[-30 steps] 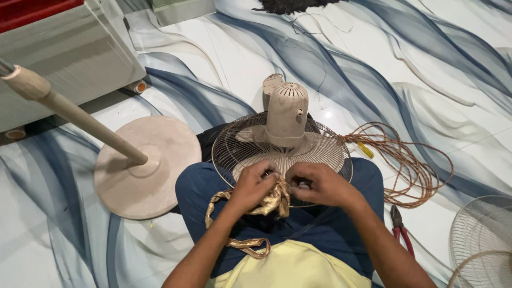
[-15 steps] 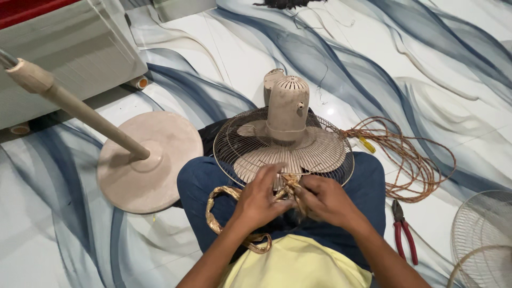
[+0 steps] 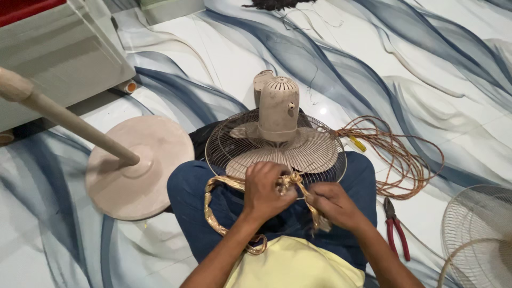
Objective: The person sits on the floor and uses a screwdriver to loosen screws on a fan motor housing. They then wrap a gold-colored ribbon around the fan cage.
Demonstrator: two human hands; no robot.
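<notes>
Two bare hands are working at the near rim of a wire fan guard (image 3: 320, 152) that is lying across the person's lap, over dark blue trousers. The guard is a round cage of thin radial wires, dusty beige, with a blade showing beneath it and a ribbed, domed plastic motor housing (image 3: 277, 109) standing upright at its centre. A golden strip (image 3: 218, 184), flat, shiny and crinkled like ribbon, is running along the guard's near edge and looping down over the left thigh. The left hand (image 3: 264, 192) is curling closed around a bunched knot of this strip at the rim. The right hand (image 3: 333, 205) is pinching a free end of the same strip, which is hanging below its fingers. To the left, a round beige fan base (image 3: 154, 149) with its pole is resting on the glossy blue-and-white marbled floor. To the right, a loose coil of coppery wire (image 3: 405, 160) and red-handled pliers (image 3: 396, 229) are lying.
</notes>
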